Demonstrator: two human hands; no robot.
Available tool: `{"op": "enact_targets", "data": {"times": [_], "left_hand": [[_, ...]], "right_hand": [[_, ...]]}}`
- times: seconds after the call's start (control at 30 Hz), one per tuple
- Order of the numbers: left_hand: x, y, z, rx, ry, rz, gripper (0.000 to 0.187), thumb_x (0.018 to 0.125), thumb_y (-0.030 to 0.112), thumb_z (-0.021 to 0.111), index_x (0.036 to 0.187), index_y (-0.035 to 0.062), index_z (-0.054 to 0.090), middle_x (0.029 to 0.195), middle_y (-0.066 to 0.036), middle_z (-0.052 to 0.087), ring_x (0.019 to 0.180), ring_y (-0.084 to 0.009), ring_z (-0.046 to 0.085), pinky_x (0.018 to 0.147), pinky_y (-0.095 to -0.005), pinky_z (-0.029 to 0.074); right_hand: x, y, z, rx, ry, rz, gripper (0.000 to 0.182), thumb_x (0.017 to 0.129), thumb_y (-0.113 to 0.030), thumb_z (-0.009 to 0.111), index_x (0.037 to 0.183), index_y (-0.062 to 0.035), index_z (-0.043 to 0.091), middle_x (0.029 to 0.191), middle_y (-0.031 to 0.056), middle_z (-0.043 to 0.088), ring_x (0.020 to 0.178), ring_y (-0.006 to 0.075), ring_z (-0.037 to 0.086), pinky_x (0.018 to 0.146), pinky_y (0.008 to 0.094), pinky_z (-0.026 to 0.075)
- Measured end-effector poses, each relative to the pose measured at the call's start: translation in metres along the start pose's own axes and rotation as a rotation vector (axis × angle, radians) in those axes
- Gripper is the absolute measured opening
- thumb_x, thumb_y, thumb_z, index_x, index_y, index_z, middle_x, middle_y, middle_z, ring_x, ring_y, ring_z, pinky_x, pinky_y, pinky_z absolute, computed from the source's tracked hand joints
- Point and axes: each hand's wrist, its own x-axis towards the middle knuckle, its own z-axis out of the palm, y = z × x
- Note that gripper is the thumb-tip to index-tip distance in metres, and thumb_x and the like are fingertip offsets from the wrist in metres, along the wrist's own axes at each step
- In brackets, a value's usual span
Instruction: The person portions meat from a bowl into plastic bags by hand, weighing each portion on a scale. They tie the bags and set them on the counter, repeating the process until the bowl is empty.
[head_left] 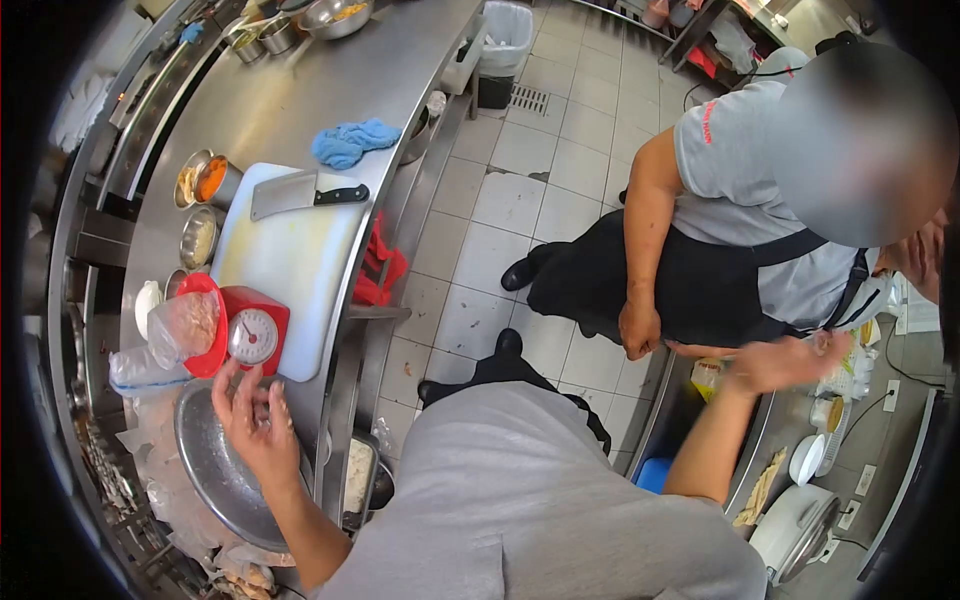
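From here the work looks to be between moves at the weighing spot, on the near part of the left-hand counter. The left hand is over the metal bowl, just beside the red scale; its fingers are spread and loosely bent, with nothing seen in their hold. The bag of pinkish food lies over the scale's pan, to the left of the dial. The right hand is raised out to the right, near a co-worker, as if in talk. Its fingers seem stretched out, though it is blurred, and I can't fairly tell whether it holds anything.

As I judge it, work at the scale would call for the right hand to come back to the counter, and for the left to go up to the bag and close gently, since thin plastic would slump and slip.

The left hand and forearm hide part of the bowl's rim, and I can't say whether the fingers touch it. The dial's figures are too small to read. The clear bags left of the bowl run together, and the near edge cuts off their lower end.
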Motion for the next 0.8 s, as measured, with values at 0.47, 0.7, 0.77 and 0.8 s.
{"op": "enact_targets", "data": {"times": [0.47, 0.7, 0.77, 0.8], "left_hand": [[0.012, -0.02, -0.021, 0.016, -0.068, 0.138, 0.033, 0.079, -0.006, 0.071, 0.111, 0.0027, 0.069, 0.137, -0.013, 0.051, 0.074, -0.0104, 0.056, 0.064, -0.0232, 0.044], [0.003, -0.045, -0.04, 0.005, -0.128, 0.076, 0.036, 0.077, -0.003, 0.073, 0.113, 0.0044, 0.069, 0.138, -0.013, 0.051, 0.081, -0.0123, 0.056, 0.062, -0.0234, 0.044], [-0.004, -0.057, -0.045, 0.005, -0.127, 0.058, 0.037, 0.077, -0.003, 0.073, 0.113, 0.0044, 0.069, 0.138, -0.012, 0.05, 0.081, -0.0125, 0.056, 0.062, -0.0232, 0.044], [-0.008, -0.065, -0.046, -0.011, -0.127, 0.027, 0.037, 0.078, -0.003, 0.073, 0.113, 0.0043, 0.069, 0.138, -0.012, 0.05, 0.08, -0.0127, 0.055, 0.062, -0.0236, 0.045]], "right_hand": [[0.041, 0.157, -0.062, 0.669, 0.252, 1.294, 0.094, 0.095, -0.074, 0.023, 0.157, -0.0042, 0.013, 0.159, 0.0258, 0.022, 0.145, 0.0388, 0.027, 0.12, 0.0468, 0.02], [0.011, 0.055, -0.061, 0.765, 0.031, 0.989, 0.097, 0.092, -0.077, 0.033, 0.158, -0.0106, 0.01, 0.142, 0.0286, 0.042, 0.134, 0.0384, 0.043, 0.113, 0.0471, 0.031], [0.001, 0.033, -0.058, 1.063, -0.083, 0.915, 0.099, 0.091, -0.078, 0.035, 0.158, -0.0106, 0.007, 0.133, 0.0306, 0.051, 0.124, 0.0387, 0.054, 0.107, 0.0455, 0.039], [0.004, 0.007, -0.051, 1.066, -0.093, 0.912, 0.099, 0.091, -0.078, 0.035, 0.158, -0.0106, 0.007, 0.133, 0.0306, 0.051, 0.124, 0.0387, 0.054, 0.107, 0.0455, 0.039]]}}
